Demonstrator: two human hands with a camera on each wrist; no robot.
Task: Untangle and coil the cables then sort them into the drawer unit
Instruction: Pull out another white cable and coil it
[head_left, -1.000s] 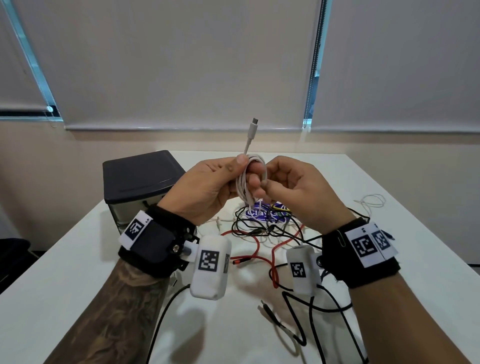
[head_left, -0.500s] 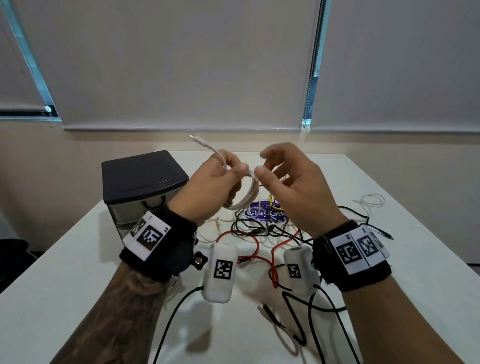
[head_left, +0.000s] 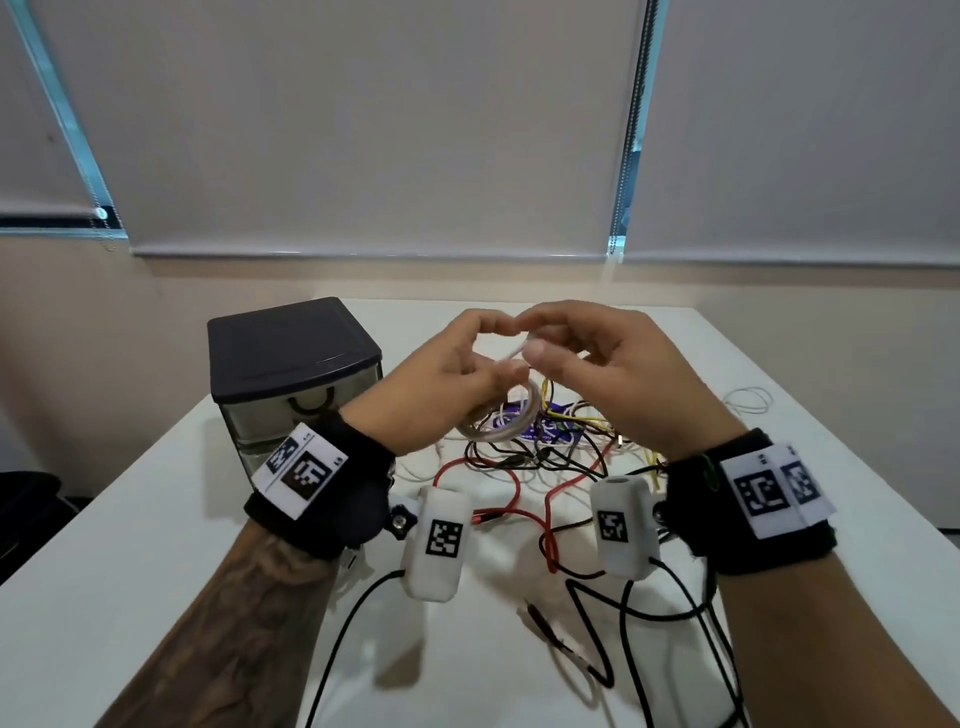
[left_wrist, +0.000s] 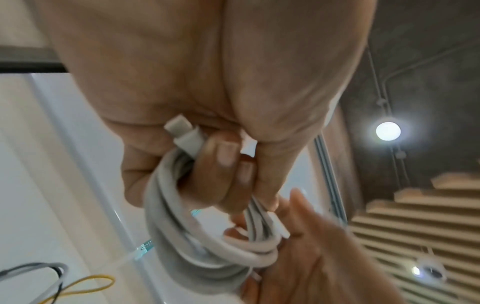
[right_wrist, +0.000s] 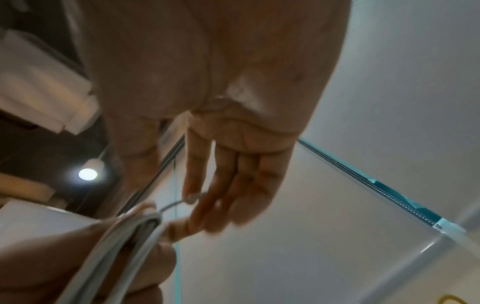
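Observation:
My left hand (head_left: 470, 371) grips a coiled white cable (head_left: 497, 423) in the air above the table; the coil hangs below its fingers. In the left wrist view the fingers (left_wrist: 223, 164) curl through the white cable's loops (left_wrist: 182, 236), and one white plug (left_wrist: 185, 134) lies against the palm. My right hand (head_left: 531, 344) faces the left one and pinches the cable's thin free end (right_wrist: 172, 205) at its index fingertip (right_wrist: 191, 198). A turn of that end wraps across the coil. The dark-topped drawer unit (head_left: 291, 358) stands at the left, its drawers closed.
A tangle of black, red, yellow and white cables (head_left: 545, 462) lies on the white table (head_left: 156, 545) under my hands. A thin white loop (head_left: 748, 400) lies at the far right. Black leads (head_left: 623, 613) trail toward the near edge.
The free end with its plug stood upright, then swung left, and now lies down across the coil. The coil has dropped below my left hand. My right hand's fingers have loosened.

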